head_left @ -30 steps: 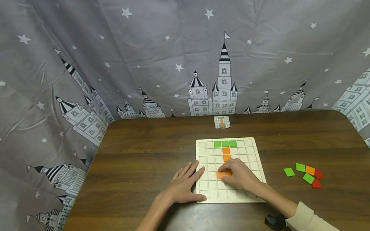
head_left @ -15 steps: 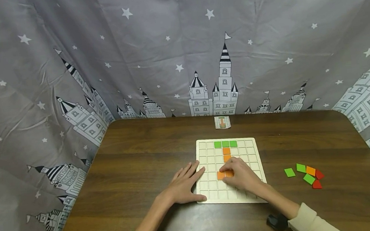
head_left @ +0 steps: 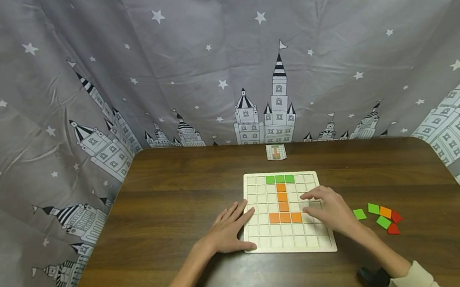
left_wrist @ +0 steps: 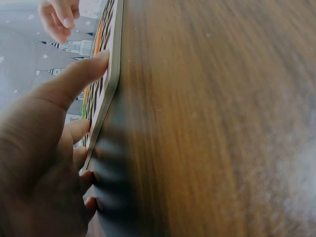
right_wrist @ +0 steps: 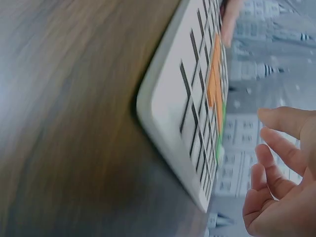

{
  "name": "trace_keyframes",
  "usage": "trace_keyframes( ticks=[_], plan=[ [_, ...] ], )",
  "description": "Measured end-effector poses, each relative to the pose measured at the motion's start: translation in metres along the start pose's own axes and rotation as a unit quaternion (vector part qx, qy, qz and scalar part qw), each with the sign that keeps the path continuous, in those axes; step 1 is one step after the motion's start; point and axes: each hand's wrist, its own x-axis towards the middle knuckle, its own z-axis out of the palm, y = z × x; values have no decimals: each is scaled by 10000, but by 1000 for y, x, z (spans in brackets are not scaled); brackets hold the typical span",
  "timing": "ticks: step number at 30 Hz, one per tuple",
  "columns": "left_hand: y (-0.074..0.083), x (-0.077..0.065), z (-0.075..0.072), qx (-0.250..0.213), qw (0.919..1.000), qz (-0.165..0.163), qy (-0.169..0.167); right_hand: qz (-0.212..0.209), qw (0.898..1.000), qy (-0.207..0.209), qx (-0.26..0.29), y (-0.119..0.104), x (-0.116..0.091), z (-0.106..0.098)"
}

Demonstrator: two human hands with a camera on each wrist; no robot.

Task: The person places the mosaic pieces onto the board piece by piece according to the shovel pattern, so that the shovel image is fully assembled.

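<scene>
My left hand (head_left: 228, 231) lies spread at the left edge of a pale grid board (head_left: 281, 245), its thumb (left_wrist: 81, 76) resting on the rim in the left wrist view. Above the board's right side hovers my right hand (head_left: 332, 210), thumb and forefinger apart and holding nothing. In the right wrist view that hand (right_wrist: 284, 173) is clear of the board's surface. Green square tiles (head_left: 280, 179) form a row in the top cells. Below their middle, orange square tiles (head_left: 282, 197) run down in a column to a row of orange tiles (head_left: 285, 217).
To the right of the board lie loose green square tiles (head_left: 359, 214), an orange square tile (head_left: 385, 212) and red wedge-shaped tiles (head_left: 393, 229). A small patterned card (head_left: 275, 152) sits at the back of the wooden table (head_left: 183, 180). Behind hangs a grey castle-print curtain (head_left: 189, 64).
My right hand has let go of the orange tile and moved right, off the orange row, uncovering the row's right end and the lower column. The left hand has stayed put.
</scene>
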Motion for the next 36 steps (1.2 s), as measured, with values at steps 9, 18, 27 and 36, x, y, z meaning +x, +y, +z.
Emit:
trace_keyframes(
  ticks=[9,18,27,36],
  plan=[
    [-3,1,2,4,10000,14,-5,149,9979,545,-317,31,-24,-44],
    [-3,3,3,90,9999,-63,-51,844,9944,444,-454,70,-64,-84],
    [-4,3,2,40,10000,48,5,1677,9849,302,-294,103,-91,-99],
    [-2,2,0,-29,10000,67,-9,2079,9777,274,-73,115,-97,-99]
  ],
)
